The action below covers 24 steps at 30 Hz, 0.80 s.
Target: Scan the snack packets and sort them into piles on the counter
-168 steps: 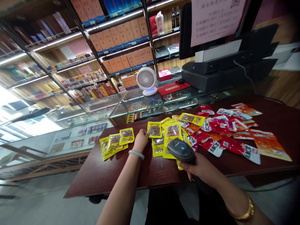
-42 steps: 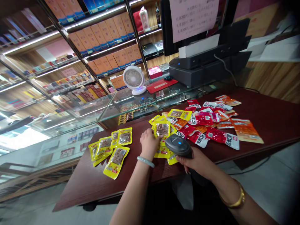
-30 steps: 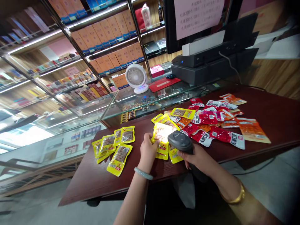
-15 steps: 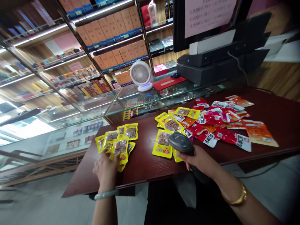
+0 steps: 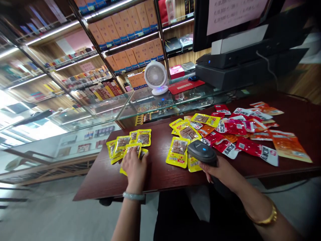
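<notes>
My right hand (image 5: 217, 169) is wrapped round the handle of a dark barcode scanner (image 5: 202, 152), whose head lies above two yellow snack packets (image 5: 176, 153) near the front of the table. At the left, my left hand (image 5: 135, 164) reaches over a loose group of yellow snack packets (image 5: 122, 145). Its fingers are spread and rest on or just above the nearest packet, which they partly cover. More yellow packets (image 5: 187, 130) lie behind the scanner, beside a heap of red-and-white packets (image 5: 232, 126) and orange packets (image 5: 288, 144).
A dark red wooden table (image 5: 155, 174) carries the packets. Behind it stand a glass display counter (image 5: 160, 105), a white fan (image 5: 155, 77), a red mat (image 5: 185, 86) with a mouse, and a black register with a monitor (image 5: 200, 30). Boxed goods line the shelves.
My left hand has moved right, from the packets' left edge to over the nearest ones. The view has shifted slightly. My right hand still holds the scanner, where a blue light now shows.
</notes>
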{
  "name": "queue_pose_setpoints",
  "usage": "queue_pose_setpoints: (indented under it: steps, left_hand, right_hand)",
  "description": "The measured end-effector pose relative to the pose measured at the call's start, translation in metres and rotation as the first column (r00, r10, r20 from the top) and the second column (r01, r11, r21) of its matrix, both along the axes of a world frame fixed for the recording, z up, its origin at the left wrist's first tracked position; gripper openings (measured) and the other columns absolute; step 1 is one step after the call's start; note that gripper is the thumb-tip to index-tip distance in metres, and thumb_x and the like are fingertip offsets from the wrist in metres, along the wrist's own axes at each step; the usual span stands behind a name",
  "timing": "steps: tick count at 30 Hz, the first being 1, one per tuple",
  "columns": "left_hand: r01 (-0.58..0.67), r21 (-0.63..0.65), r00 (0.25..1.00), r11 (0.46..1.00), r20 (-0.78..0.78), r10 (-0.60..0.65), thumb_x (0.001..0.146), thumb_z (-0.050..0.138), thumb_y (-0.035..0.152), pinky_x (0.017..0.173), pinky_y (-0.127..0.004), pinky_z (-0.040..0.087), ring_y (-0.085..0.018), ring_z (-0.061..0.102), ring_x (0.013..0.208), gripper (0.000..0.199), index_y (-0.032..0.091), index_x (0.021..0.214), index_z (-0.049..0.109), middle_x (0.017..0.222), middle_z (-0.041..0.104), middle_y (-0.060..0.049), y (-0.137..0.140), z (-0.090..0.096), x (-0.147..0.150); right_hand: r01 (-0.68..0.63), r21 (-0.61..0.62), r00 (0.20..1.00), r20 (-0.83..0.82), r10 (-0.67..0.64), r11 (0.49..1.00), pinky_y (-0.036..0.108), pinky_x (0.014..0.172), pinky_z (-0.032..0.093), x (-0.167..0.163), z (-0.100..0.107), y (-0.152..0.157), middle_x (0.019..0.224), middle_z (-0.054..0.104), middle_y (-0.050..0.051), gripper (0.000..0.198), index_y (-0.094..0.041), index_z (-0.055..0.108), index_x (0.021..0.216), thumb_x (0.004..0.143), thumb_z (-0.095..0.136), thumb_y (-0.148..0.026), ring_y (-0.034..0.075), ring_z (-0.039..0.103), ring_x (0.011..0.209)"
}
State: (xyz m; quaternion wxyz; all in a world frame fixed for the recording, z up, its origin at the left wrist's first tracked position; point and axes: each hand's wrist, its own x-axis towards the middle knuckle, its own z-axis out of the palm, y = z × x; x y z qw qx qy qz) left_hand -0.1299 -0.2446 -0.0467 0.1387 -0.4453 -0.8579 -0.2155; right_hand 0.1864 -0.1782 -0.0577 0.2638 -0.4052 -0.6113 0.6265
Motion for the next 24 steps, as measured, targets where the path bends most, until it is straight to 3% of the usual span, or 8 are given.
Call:
queue_pose_setpoints:
  steps: [2,5,9,15,24]
  left_hand:
    - [0.122,-0.073,0.991,0.99,0.054,-0.119,0.086,0.059,0.052,0.109,-0.047,0.032,-0.031,0.047,0.129,0.054,0.02,0.13,0.056,0.134,0.059,-0.014,0.014,-0.001,0.028]
    - [0.303,-0.203,0.952,0.931,0.113,-0.285,0.079,0.068,0.054,0.108,-0.05,0.03,-0.034,0.044,0.132,0.056,0.021,0.123,0.06,0.139,0.055,-0.016,0.034,-0.001,0.069]
    - [0.385,-0.235,0.922,0.892,0.126,-0.365,0.07,0.076,0.053,0.109,-0.05,0.027,-0.037,0.039,0.136,0.055,0.02,0.112,0.06,0.141,0.053,-0.018,0.05,-0.003,0.1]
    - [0.369,-0.206,0.92,0.906,0.219,-0.325,0.07,0.078,0.044,0.091,-0.042,0.038,-0.031,0.063,0.104,0.058,0.018,0.113,0.049,0.105,0.068,-0.012,0.051,-0.006,0.107]
    - [0.366,-0.041,0.888,0.93,0.316,-0.335,0.071,0.078,0.037,0.084,-0.037,0.041,-0.028,0.068,0.095,0.054,0.022,0.111,0.045,0.1,0.07,-0.007,0.038,-0.013,0.092]
  right_hand:
    - [-0.005,0.017,1.0,0.014,0.005,1.0,0.027,0.049,0.042,0.003,-0.001,0.0,0.047,0.06,-0.002,0.04,-0.019,0.059,0.077,0.082,0.067,-0.058,0.015,0.056,0.044]
    - [-0.007,0.008,1.0,0.009,0.007,1.0,0.027,0.048,0.041,0.004,0.0,-0.002,0.047,0.057,-0.003,0.041,-0.019,0.057,0.077,0.079,0.069,-0.059,0.015,0.055,0.043]
    - [0.003,-0.008,1.0,-0.026,-0.003,1.0,0.026,0.046,0.04,0.007,0.001,-0.006,0.051,0.055,-0.005,0.041,-0.019,0.055,0.079,0.076,0.072,-0.057,0.013,0.052,0.041]
    - [-0.004,0.003,0.999,-0.033,0.004,1.0,0.025,0.047,0.041,0.013,0.0,-0.006,0.053,0.056,-0.004,0.04,-0.018,0.054,0.079,0.079,0.069,-0.055,0.012,0.053,0.044]
    - [-0.017,-0.013,1.0,-0.022,0.016,1.0,0.025,0.046,0.04,0.005,0.006,-0.007,0.05,0.055,-0.005,0.039,-0.019,0.054,0.08,0.077,0.071,-0.054,0.012,0.05,0.042]
